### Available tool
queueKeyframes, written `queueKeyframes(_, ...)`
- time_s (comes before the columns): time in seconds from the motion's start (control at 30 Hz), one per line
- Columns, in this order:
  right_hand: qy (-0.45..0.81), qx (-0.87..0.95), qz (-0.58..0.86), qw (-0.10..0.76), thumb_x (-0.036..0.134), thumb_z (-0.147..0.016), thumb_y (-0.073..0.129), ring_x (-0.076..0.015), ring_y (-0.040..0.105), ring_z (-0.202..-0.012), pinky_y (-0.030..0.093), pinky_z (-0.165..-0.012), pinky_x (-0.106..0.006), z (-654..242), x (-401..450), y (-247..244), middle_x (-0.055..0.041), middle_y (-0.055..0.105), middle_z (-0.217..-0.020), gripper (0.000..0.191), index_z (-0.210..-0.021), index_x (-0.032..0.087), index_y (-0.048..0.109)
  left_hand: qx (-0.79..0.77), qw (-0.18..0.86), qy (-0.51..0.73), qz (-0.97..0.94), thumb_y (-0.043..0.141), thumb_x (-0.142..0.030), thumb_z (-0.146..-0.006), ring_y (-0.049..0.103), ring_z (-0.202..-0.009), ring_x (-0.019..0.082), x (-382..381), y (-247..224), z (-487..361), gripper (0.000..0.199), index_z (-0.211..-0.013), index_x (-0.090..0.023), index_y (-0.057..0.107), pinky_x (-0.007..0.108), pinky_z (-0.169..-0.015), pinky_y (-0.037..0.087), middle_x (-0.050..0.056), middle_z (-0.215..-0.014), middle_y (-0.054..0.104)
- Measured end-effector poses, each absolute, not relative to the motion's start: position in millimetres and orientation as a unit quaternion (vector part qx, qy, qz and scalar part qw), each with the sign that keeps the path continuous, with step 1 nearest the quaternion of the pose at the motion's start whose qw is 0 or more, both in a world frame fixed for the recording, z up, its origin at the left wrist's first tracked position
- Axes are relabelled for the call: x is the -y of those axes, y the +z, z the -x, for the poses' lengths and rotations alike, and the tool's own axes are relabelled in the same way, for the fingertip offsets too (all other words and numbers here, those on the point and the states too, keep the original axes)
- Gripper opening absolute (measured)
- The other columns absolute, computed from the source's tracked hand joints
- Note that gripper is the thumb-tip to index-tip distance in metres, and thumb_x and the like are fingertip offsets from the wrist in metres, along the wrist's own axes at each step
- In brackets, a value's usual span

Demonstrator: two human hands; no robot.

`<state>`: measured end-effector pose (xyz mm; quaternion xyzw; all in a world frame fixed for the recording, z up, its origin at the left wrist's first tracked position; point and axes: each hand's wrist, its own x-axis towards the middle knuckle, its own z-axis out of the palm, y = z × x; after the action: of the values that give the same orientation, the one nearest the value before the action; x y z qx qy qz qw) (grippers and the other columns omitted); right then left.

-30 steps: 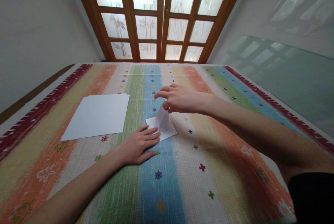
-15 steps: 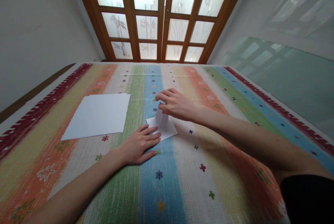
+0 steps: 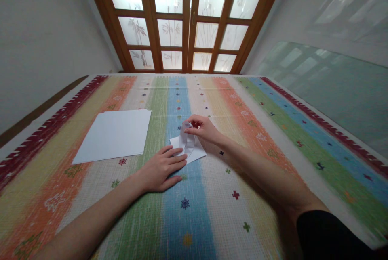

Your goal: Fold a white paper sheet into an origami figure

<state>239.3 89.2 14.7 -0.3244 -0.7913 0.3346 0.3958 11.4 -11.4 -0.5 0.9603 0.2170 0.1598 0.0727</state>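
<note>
A small folded white paper (image 3: 197, 151) lies on the blue stripe of the tablecloth, with one flap lifted upright. My left hand (image 3: 165, 168) rests flat, fingers spread, its fingertips pressing on the paper's left side. Between the thumb and fingers of my right hand (image 3: 202, 127) the top of the raised flap is pinched. The flap looks partly opened, with a crease near its base. Left of the hands sits a stack of white paper sheets (image 3: 113, 135), slightly uneven at the edges.
The table wears a striped, patterned tablecloth (image 3: 184, 231). Beyond its far edge stand wooden doors (image 3: 154, 30) with frosted panes. A pale glass panel (image 3: 327, 78) leans along the right wall, and a plain wall borders the left.
My right hand has come lower and turned, its forearm shifting inward. The flap it pinches has opened wider. My left hand has stayed in place.
</note>
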Motion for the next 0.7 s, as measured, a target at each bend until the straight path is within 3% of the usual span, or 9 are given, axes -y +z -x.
queueKeyframes(0.1, 0.396, 0.756, 0.342, 0.393, 0.039, -0.077, 0.075, -0.0108, 0.053, -0.064, 0.042, -0.061, -0.026, -237, -88, 11, -0.0001, 0.067, -0.079, 0.023, -0.087, 0.020, 0.070, -0.206, 0.077, 0.202, -0.954, 0.057, -0.035, -0.091, 0.057, -0.122, 0.030, 11, -1, -11, 0.035, -0.122, -0.020, 0.062, 0.049, -0.103, 0.042, 0.010, -0.128, 0.065)
queueKeyframes(0.23, 0.428, 0.731, 0.342, 0.407, 0.038, -0.073, 0.077, -0.0108, 0.053, -0.064, 0.042, -0.060, -0.025, -237, -86, 9, 0.0001, 0.067, -0.078, 0.023, -0.086, 0.020, 0.071, -0.299, 0.068, 0.399, -0.864, 0.061, -0.033, -0.090, 0.065, -0.104, 0.023, -2, 7, -16, 0.025, -0.113, -0.021, 0.063, 0.039, -0.087, 0.053, 0.012, -0.119, 0.068)
queueKeyframes(0.33, 0.437, 0.719, 0.345, 0.416, 0.038, -0.071, 0.078, -0.0104, 0.052, -0.061, 0.041, -0.059, -0.025, -237, -85, 9, 0.0013, 0.065, -0.073, 0.025, -0.087, 0.020, 0.071, -0.389, 0.065, 0.508, -0.766, 0.069, -0.037, -0.085, 0.066, -0.086, 0.018, -24, 21, -29, 0.033, -0.111, -0.020, 0.061, 0.033, -0.073, 0.055, 0.008, -0.104, 0.069)
queueKeyframes(0.4, 0.443, 0.709, 0.346, 0.425, 0.039, -0.069, 0.079, -0.0100, 0.051, -0.060, 0.040, -0.057, -0.025, -236, -84, 9, 0.0018, 0.064, -0.072, 0.028, -0.087, 0.020, 0.070, -0.401, 0.079, 0.509, -0.758, 0.072, -0.040, -0.082, 0.066, -0.080, 0.018, -39, 30, -40, 0.034, -0.106, -0.019, 0.064, 0.032, -0.069, 0.054, 0.006, -0.097, 0.071)
queueKeyframes(0.53, 0.446, 0.692, 0.350, 0.447, 0.042, -0.064, 0.082, -0.0095, 0.047, -0.058, 0.038, -0.056, -0.025, -235, -83, 10, 0.0021, 0.062, -0.072, 0.033, -0.082, 0.019, 0.067, -0.393, 0.083, 0.516, -0.757, 0.067, -0.033, -0.085, 0.066, -0.076, 0.017, -53, 32, -61, 0.014, -0.082, -0.020, 0.070, 0.032, -0.072, 0.052, 0.003, -0.080, 0.074)
queueKeyframes(0.7, 0.455, 0.681, 0.344, 0.459, 0.045, -0.059, 0.084, -0.0091, 0.046, -0.058, 0.037, -0.055, -0.024, -236, -82, 11, 0.0040, 0.058, -0.069, 0.040, -0.080, 0.019, 0.062, -0.407, 0.084, 0.528, -0.740, 0.061, -0.028, -0.087, 0.068, -0.072, 0.018, -54, 24, -67, 0.017, -0.076, -0.020, 0.072, 0.031, -0.072, 0.051, 0.003, -0.076, 0.075)
